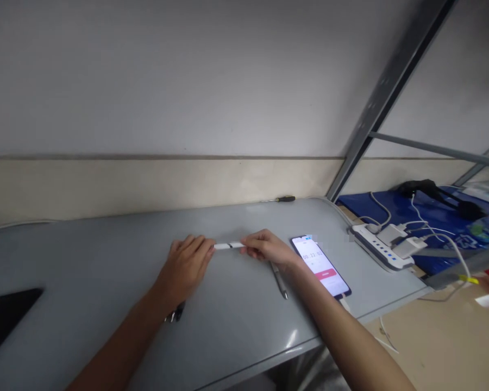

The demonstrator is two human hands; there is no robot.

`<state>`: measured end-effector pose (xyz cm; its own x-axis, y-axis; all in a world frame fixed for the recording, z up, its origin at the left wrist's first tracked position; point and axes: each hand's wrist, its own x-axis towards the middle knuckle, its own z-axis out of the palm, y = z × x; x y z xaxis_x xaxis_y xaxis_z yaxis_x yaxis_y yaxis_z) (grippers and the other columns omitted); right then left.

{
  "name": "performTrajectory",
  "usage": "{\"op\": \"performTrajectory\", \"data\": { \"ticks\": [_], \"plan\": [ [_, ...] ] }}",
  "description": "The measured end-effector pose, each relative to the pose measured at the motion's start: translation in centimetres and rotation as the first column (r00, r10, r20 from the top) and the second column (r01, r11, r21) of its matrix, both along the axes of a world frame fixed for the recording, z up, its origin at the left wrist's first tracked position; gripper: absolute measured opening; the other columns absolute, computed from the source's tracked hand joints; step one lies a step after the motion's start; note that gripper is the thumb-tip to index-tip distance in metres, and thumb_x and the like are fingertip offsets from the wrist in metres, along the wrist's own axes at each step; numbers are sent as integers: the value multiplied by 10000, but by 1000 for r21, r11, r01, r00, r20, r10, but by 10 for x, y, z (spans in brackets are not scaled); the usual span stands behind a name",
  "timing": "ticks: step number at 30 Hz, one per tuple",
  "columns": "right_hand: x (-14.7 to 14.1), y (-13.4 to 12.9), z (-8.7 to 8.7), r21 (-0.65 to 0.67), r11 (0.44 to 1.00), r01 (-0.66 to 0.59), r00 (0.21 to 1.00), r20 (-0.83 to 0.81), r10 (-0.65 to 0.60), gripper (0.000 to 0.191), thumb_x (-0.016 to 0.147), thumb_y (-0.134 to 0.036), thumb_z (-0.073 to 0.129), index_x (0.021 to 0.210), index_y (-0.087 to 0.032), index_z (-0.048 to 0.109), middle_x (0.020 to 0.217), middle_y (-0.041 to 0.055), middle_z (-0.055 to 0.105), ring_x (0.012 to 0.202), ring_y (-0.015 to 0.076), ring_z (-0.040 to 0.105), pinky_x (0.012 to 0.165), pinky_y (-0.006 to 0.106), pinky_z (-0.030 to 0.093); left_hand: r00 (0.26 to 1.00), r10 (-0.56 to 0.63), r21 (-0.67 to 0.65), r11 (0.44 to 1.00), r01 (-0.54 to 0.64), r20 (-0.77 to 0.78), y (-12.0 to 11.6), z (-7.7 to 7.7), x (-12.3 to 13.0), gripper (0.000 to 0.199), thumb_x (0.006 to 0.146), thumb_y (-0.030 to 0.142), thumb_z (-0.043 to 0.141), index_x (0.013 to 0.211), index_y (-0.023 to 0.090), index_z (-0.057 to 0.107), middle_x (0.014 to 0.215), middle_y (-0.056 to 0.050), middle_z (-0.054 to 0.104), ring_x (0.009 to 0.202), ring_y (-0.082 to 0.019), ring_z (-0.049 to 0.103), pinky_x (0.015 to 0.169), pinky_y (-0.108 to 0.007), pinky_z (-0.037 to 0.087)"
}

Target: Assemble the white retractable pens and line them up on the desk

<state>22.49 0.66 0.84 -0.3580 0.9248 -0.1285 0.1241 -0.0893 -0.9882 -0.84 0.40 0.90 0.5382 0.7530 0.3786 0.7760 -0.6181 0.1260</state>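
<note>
A slim white stick with a dark band spans the gap between my two hands, lying roughly level above the grey table. My left hand is closed round its left end, palm down. The right end is pinched between the thumb and fingers of my right hand. A grey pen lies on the table just below my right wrist. Small dark and metallic items show partly from behind my left wrist.
A lit phone with a cable lies right of my right forearm. Beyond it is a white power strip with plugs. A screwdriver rests by the wall. A black object is at far left, and a metal post rises at right.
</note>
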Motion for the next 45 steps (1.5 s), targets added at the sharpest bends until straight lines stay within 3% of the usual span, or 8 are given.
{"op": "performTrajectory", "data": {
  "ticks": [6,15,21,27,30,39,42,45],
  "plan": [
    [-3,-3,0,216,976,-25,997,74,9,389,856,-512,552,701,-158,594,569,-47,359,531,95,304,511,249,210,999,49,37,998,-49,-3,-1,3,2,307,930,164,303,736,200,538,720,-48,612,743,-216,498,695,-339,342],
    [-10,-8,-1,462,887,-26,975,206,-78,367,912,-442,494,672,-169,545,623,-28,385,602,113,335,555,243,254,994,44,-113,993,-33,100,5,2,-4,233,785,68,340,710,206,512,675,-18,581,687,-190,523,674,-307,377],
    [-11,-10,-2,582,813,-32,962,237,-132,276,915,-364,525,802,-158,669,750,13,588,671,127,469,631,239,339,985,45,-226,974,-6,165,8,-5,-7,231,848,158,322,681,209,473,655,-5,562,644,-170,521,647,-294,387],
    [-7,-4,-7,463,886,29,980,163,-117,270,872,-392,585,932,-158,704,771,21,636,658,131,495,620,243,364,986,72,-217,975,-38,151,7,-6,-2,312,928,283,300,714,207,513,696,-12,597,698,-177,540,707,-310,394],
    [-6,-3,-6,399,916,43,986,132,-104,334,896,-426,535,784,-147,683,650,-1,575,599,120,472,579,241,348,992,73,-152,987,-56,107,4,-3,0,350,955,311,282,767,201,556,738,-23,618,761,-196,542,756,-338,369],
    [-3,0,-7,425,891,160,978,52,-200,233,782,-350,679,946,-184,675,847,19,640,725,130,538,669,250,411,992,33,-177,984,-11,124,1,-5,1,264,967,317,330,1063,200,547,922,-43,651,866,-220,596,830,-371,354],
    [-2,1,-7,338,933,125,973,141,-181,309,855,-434,582,756,-151,660,610,-18,525,562,105,432,562,244,345,994,16,-179,984,3,107,1,-4,2,235,966,295,344,999,210,561,896,-25,653,854,-210,598,823,-361,349],
    [-2,1,-7,351,930,110,975,142,-169,304,849,-401,593,678,-152,626,609,-15,527,589,109,449,582,245,347,996,-2,-179,984,18,91,0,-4,2,215,967,287,362,938,204,558,880,-19,652,843,-197,593,802,-343,346]
  ]
}}
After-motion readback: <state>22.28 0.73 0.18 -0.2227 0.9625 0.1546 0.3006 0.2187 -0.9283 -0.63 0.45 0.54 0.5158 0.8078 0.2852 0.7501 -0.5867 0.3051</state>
